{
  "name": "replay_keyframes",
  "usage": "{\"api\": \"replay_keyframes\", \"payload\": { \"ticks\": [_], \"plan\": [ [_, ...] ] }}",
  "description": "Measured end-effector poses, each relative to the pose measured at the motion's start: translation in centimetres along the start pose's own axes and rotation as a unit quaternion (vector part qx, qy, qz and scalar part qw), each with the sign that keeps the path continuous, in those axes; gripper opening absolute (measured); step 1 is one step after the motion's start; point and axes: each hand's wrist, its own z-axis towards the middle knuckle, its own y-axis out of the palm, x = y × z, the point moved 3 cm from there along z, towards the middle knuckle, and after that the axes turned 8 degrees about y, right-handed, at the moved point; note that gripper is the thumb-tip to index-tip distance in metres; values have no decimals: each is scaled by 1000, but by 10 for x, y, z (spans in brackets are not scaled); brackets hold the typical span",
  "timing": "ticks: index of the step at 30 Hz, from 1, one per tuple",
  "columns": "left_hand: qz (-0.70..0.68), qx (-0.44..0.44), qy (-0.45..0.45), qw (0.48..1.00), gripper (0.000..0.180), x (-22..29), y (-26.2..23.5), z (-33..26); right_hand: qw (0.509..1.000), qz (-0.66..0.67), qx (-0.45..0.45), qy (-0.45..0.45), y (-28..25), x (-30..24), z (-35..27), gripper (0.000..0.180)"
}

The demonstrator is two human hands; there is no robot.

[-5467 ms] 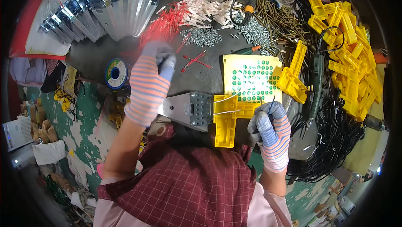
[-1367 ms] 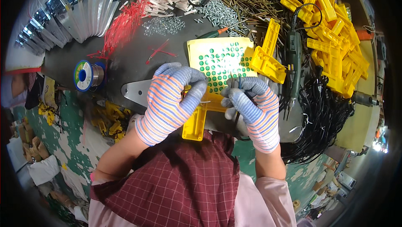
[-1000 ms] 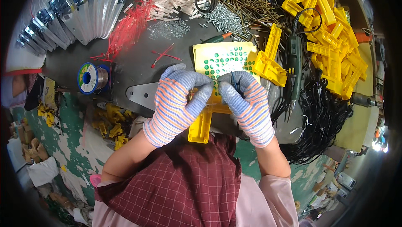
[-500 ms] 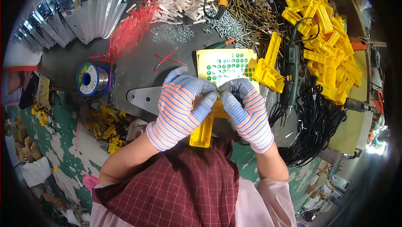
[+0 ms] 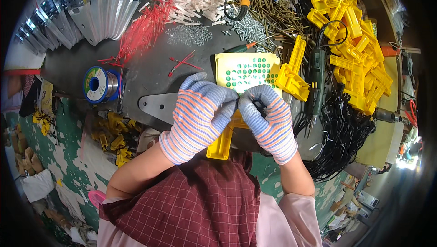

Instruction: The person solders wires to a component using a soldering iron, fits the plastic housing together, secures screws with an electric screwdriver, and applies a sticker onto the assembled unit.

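Note:
Both hands wear striped knit gloves and meet fingertip to fingertip over the near edge of the table. My left hand (image 5: 195,115) pinches with thumb and forefinger; my right hand (image 5: 267,121) pinches right beside it. Whatever lies between the fingertips is small and dark, too small to name. Just below the hands, a yellow plastic housing (image 5: 219,146) sticks out toward my lap, partly covered by them. Behind the fingertips lies a yellow sheet (image 5: 221,64) with rows of round green stickers. A grey metal plate with holes (image 5: 150,104) rests by my left hand.
Red wires (image 5: 145,33), white connectors, nuts and screws (image 5: 248,26) lie in heaps at the back. A solder spool (image 5: 101,85) stands at left. Yellow housings (image 5: 359,51), a green electric screwdriver (image 5: 317,71) and black cables (image 5: 339,142) crowd the right. Metal plates (image 5: 91,19) are stacked far left.
Almost nothing differs. Both hands stay pinched together in the same place, with only a tiny shift of the fingertips and a slight shift of the whole view.

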Motion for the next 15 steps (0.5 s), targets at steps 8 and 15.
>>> {"api": "replay_keyframes", "payload": {
  "ticks": [8,15],
  "plan": [
    [-39,-2,5,999,11,-2,-1,1,999,-29,1,-25,-2,3,-2,13],
    [-76,-23,-46,996,16,-3,-4,5,933,-251,110,-234,-1,-4,-8,21]
  ]
}}
